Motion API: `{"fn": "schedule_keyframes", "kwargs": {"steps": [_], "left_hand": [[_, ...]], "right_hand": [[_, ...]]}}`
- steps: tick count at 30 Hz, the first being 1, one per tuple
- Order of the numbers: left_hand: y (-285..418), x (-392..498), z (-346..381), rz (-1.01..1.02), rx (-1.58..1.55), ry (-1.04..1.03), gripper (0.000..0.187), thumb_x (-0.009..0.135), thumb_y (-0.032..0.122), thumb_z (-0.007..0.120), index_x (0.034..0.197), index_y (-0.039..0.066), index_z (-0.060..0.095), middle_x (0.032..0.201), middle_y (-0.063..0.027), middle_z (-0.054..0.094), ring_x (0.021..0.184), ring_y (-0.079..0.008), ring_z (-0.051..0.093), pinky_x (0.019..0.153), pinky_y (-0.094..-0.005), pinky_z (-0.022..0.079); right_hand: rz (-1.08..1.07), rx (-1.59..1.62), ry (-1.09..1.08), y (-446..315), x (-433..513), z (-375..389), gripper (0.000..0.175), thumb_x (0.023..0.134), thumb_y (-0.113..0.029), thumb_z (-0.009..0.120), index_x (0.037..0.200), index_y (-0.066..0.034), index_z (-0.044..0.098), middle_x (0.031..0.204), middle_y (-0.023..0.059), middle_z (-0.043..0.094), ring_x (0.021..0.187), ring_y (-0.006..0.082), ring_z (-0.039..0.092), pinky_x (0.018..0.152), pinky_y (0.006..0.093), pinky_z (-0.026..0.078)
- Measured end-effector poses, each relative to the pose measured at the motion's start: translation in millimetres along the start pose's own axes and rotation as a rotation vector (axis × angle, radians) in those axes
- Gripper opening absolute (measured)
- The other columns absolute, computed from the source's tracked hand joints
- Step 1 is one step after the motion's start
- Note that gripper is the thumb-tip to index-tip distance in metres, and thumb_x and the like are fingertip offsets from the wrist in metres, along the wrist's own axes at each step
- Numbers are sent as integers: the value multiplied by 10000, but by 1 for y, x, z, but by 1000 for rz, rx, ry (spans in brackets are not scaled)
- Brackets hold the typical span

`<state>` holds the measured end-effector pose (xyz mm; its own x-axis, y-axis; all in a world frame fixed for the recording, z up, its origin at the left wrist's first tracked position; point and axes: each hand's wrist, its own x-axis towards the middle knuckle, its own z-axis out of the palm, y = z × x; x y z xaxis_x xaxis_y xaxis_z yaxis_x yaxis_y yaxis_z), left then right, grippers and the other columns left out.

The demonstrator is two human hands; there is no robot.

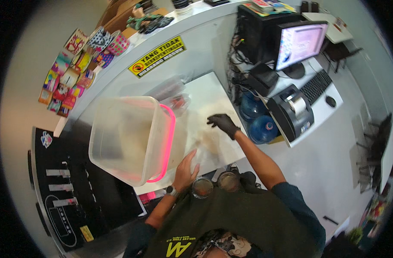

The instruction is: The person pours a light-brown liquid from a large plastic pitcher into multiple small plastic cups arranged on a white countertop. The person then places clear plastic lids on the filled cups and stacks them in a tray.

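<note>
My left hand (185, 171), bare and with a watch on the wrist, is low over the near edge of the white table (212, 87), thumb and fingers apart. Faint clear plastic seems to lie by its fingertips. Farther right, my right hand (224, 124) wears a black glove and hangs over the table with curled fingers; whether it pinches anything is too small to tell. Brownish residue (212, 142) marks the tabletop between the hands. A large translucent plastic tub (125, 138) with a bright pink rim (169, 142) stands left of my left hand.
Clear plastic bags (166, 88) lie behind the tub, one holding something red (178, 102). Two round clear containers (203, 187) are near my apron. A black machine (103, 187) borders the left side. Right are blue water jugs (263, 129), a printer (291, 111) and a monitor (301, 45).
</note>
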<state>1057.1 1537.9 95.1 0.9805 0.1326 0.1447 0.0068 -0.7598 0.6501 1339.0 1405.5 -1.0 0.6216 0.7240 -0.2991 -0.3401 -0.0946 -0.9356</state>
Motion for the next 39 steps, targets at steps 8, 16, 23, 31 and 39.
{"fn": "schedule_keyframes", "kwargs": {"steps": [8, 16, 23, 31, 39], "left_hand": [[6, -96, 4, -584, -29, 196, 404, 1022, 50, 590, 1421, 17, 538, 1207, -151, 742, 859, -266, 749, 782, -379, 588], [48, -140, 13, -825, -58, 345, 423, 1009, 29, 606, 1422, 21, 518, 1185, -122, 747, 830, -263, 745, 744, -374, 585], [42, -125, 0, -776, -128, 301, 342, 1013, 50, 611, 1354, 38, 578, 1101, -129, 770, 857, -275, 759, 758, -379, 595], [-4, -47, 13, -437, -118, -33, 264, 1024, 150, 642, 1265, 40, 642, 1093, -179, 755, 1020, -318, 735, 870, -423, 580], [-81, 66, 126, -519, -575, 97, 837, 955, 474, 763, 1411, -126, 399, 1355, -322, 554, 1236, -361, 594, 1110, -441, 467]], "right_hand": [[-377, -896, -56, -24, 201, 44, 1007, 744, -391, 886, 1584, -72, 432, 1580, 251, 474, 1463, 376, 459, 1167, 472, 443], [-497, -1088, 10, -3, 245, 40, 731, 679, -398, 910, 1295, -143, 612, 1136, 159, 750, 1061, 389, 712, 934, 501, 561], [-292, -1217, 102, -21, 162, -44, 691, 676, -421, 941, 1187, -117, 588, 1033, 159, 756, 967, 400, 728, 805, 515, 574], [-26, -1135, -16, 37, -86, -119, 840, 709, -561, 893, 1249, 21, 619, 1186, 261, 709, 1081, 377, 698, 920, 465, 558], [331, -847, -89, 112, -274, -34, 888, 721, -529, 875, 1426, -81, 573, 1250, 235, 726, 1138, 417, 703, 987, 484, 551]]}}
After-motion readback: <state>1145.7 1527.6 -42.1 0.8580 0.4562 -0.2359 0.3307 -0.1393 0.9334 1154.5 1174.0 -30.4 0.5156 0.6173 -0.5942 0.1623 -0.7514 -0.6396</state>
